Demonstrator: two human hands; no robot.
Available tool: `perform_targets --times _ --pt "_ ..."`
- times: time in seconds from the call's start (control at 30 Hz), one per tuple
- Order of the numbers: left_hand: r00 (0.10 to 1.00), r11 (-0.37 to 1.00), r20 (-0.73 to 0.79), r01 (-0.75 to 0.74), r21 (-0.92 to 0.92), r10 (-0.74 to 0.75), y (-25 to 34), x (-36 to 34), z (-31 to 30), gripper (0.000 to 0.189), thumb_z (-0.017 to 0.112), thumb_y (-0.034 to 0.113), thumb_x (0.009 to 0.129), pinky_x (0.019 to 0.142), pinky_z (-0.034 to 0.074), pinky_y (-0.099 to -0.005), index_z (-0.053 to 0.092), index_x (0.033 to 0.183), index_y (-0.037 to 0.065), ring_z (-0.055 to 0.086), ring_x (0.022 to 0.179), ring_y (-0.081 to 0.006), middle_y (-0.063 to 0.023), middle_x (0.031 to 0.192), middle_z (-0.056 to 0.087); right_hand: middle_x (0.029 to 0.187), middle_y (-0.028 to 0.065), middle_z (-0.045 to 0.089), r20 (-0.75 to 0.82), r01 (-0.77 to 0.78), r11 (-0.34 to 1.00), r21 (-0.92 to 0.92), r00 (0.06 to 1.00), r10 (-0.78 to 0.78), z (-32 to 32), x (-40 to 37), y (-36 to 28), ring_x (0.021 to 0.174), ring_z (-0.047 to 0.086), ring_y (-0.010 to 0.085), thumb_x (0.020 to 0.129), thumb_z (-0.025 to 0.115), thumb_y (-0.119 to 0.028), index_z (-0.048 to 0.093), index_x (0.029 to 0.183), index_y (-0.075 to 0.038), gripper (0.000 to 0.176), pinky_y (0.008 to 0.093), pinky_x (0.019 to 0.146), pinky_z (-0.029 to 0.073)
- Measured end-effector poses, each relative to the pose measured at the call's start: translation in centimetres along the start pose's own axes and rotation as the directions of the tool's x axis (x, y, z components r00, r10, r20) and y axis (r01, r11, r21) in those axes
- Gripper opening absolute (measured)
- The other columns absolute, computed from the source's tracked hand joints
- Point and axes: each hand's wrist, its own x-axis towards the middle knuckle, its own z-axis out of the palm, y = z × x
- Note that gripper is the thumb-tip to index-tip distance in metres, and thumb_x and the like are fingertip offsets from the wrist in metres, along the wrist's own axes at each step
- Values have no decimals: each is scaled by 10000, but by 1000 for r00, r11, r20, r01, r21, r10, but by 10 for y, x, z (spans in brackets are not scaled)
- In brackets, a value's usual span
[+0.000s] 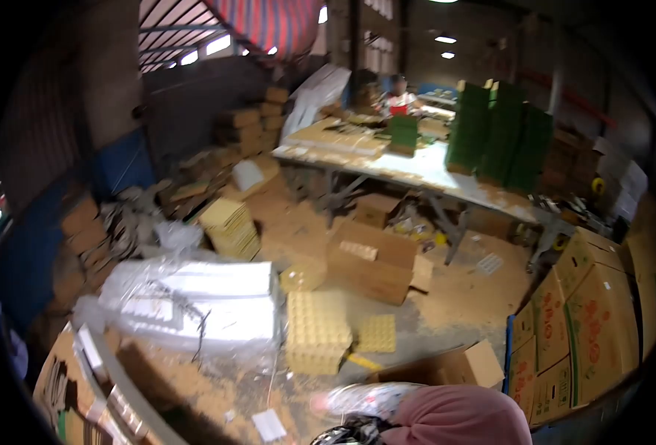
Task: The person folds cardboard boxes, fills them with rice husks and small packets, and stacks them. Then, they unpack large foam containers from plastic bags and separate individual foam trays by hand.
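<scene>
An arm in a pink sleeve [458, 415] with a floral cuff [376, 399] reaches left along the bottom edge. At its end is my right hand [319, 403], small and blurred; its fingers and anything in them cannot be made out. It is nearest to the floor below a stack of yellowish moulded trays [317, 330]. A single similar tray [376, 334] lies right of that stack. Something black and shiny [354, 432] shows beneath the cuff. An open carton [439, 367] stands just above the pink sleeve. My left hand is not in view.
White blocks in clear plastic [232, 293] lie at left. A brown carton [372, 259] stands mid-floor. Behind, a long table [424, 167] bears green stacks [498, 137], with a person [398, 100] beyond it. Printed cartons [595, 319] are piled at right; a curved edge [131, 382] runs lower left.
</scene>
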Motion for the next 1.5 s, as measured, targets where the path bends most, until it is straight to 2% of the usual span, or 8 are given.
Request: perform_targets --times 0.27,0.53,0.63,0.87,1.1,1.23,1.37,1.5 --pt "534 716 -545 177 -675 -646 -254 -239 -219 406 537 353 924 787 440 -301 527 1228 84 539 922 -149 -51 1042 568 1217 201 533 358 733 449 512 293 -887 35 -74 -426 1115 520 349 820 597 -337 484 1255 -33 543 411 966 418" --pt "304 949 -949 268 169 83 -224 -326 -204 387 598 323 897 788 461 -286 554 1149 33 572 920 -145 -51 1004 606 1347 222 443 375 690 724 17 667 -644 72 60 -495 1251 418 350 822 640 -354 403 1343 6 677 415 1053 340" --pt "282 474 -574 -352 -807 -769 -213 -306 -225 416 652 264 875 735 496 -293 540 1193 21 599 879 -169 -59 1046 610 1308 230 462 195 683 724 -93 726 -660 96 113 -551 1212 434 363 786 661 -407 402 1342 0 736 423 1029 351" --pt "241 447 -631 -526 -723 -737 -266 -260 -209 385 657 13 814 761 544 -336 520 1174 11 629 876 -216 -94 1056 615 1350 258 426 594 659 733 -167 661 -459 131 224 -554 1244 424 403 699 678 -558 329 1406 -72 926 433 1038 356" --pt "32 636 -645 211 -742 -763 -136 -213 -268 425 641 274 843 677 511 -328 546 1187 43 630 842 -204 -104 1053 617 1264 281 495 702 707 670 -227 595 -391 77 209 -597 1197 468 396 773 646 -525 394 1306 38 815 425 980 397" --pt "121 588 -588 360 -725 -799 24 -235 -316 572 620 437 852 709 488 -349 524 1278 67 616 889 -219 -117 1176 587 1016 154 608 713 341 704 623 122 -690 3 219 -671 981 558 202 813 668 -481 464 1227 22 683 310 856 444" --pt "194 724 -708 338 -602 -679 35 -256 -333 470 593 354 896 652 483 -313 568 1239 33 611 799 -180 -93 1143 611 1078 128 554 204 226 477 849 692 -692 52 205 -704 1002 524 190 779 752 -345 438 1212 28 652 312 874 432" --pt "2 691 -708 -214 -690 -706 -90 -295 -375 428 463 433 933 431 394 -208 618 1027 45 538 506 -122 -42 654 583 1296 278 402 172 642 596 481 598 -783 82 172 -741 1215 401 398 742 726 -493 281 1341 71 935 423 1034 322"
